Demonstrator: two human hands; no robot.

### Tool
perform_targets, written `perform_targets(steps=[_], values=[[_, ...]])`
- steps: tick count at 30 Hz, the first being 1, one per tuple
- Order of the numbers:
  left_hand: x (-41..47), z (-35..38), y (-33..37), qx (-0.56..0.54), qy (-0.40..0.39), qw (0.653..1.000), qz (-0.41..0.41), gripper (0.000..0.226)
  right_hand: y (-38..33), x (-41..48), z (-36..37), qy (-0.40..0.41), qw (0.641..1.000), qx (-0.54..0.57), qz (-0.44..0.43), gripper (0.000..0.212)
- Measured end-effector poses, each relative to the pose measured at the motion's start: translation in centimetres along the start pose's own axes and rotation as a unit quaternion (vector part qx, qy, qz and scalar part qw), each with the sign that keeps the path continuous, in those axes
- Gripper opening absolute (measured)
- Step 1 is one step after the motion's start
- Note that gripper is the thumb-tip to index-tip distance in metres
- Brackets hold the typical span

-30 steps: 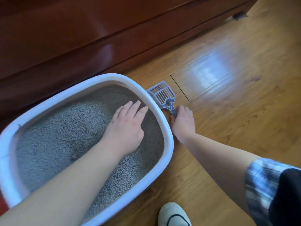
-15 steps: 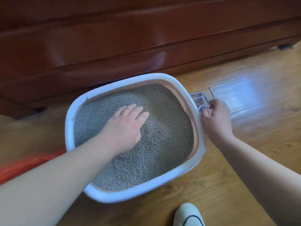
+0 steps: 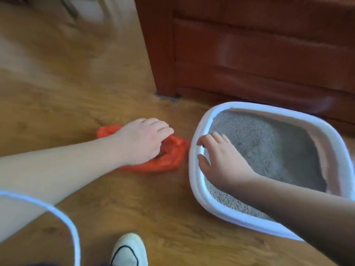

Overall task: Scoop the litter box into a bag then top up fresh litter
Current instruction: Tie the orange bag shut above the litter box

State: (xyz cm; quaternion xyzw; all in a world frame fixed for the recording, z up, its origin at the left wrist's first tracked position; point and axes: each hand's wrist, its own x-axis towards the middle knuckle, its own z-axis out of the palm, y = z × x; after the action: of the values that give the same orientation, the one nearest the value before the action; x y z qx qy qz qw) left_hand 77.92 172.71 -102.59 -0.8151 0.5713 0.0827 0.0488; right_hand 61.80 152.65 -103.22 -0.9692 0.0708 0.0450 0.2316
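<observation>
- Far left, low on the floor (image 3: 57, 77): white cord (image 3: 63, 214) looping across the near-left corner, clear of the work.
- Left of centre: left hand (image 3: 141, 142) pressed down on a red bag (image 3: 169, 156), fingers curled into the crumpled plastic; seems clamped on it, though fingertips hidden beneath the hand.
- Bag lying flat and bunched on the floor, thin and glossy, mouth not visibly open; just beside the box's left rim, barely apart from it.
- Near edge, centre: white shoe (image 3: 128, 250) pointing up toward the bag.
- Right of centre: right hand (image 3: 221, 160) draped over the left rim of the box (image 3: 194, 169), fingers spread and loose, thumb on the rim, gripping nothing; no scoop visible in either hand.
- Box: white, rounded, shallow tray on the floor near the foot of the red-brown cabinet (image 3: 259, 54); rim touching nothing but the hand.
- Litter (image 3: 269, 146): grey, fine-grained, heaped unevenly, higher toward the far-left corner and sloping down right; no clumps discernible in the blur.
- Likely step: readying the bag. Best done by shaking it open, folding the mouth back wide and setting it tight against the rim for short scoop trips.
- Thin plastic likely to collapse shut; worth pinning one edge down.
</observation>
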Motion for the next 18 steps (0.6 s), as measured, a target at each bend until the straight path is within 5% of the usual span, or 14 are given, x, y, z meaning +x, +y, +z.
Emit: perform_targets(steps=[4, 7, 13, 18], values=[[-5.9, 3.1, -5.1, -0.057, -0.062, 0.987, -0.136, 0.053, -4.6, 3.4, 2.8, -0.066, 0.997, 0.018, -0.036, 0.026], [-8.2, 5.8, -7.3, -0.103, -0.044, 0.963, -0.244, 0.048, -6.6, 5.7, 5.6, -0.129, 0.991, 0.004, 0.021, 0.034], [-9.9, 10.1, -9.4, -0.187, -0.021, 0.852, -0.488, 0.065, -7.0, 9.9, 9.5, -0.131, 0.978, -0.120, 0.107, 0.041], [-9.2, 12.0, -10.4, -0.304, -0.018, 0.785, -0.540, 0.076, -5.6, 11.7, 10.7, -0.203, 0.944, -0.218, 0.144, 0.058]])
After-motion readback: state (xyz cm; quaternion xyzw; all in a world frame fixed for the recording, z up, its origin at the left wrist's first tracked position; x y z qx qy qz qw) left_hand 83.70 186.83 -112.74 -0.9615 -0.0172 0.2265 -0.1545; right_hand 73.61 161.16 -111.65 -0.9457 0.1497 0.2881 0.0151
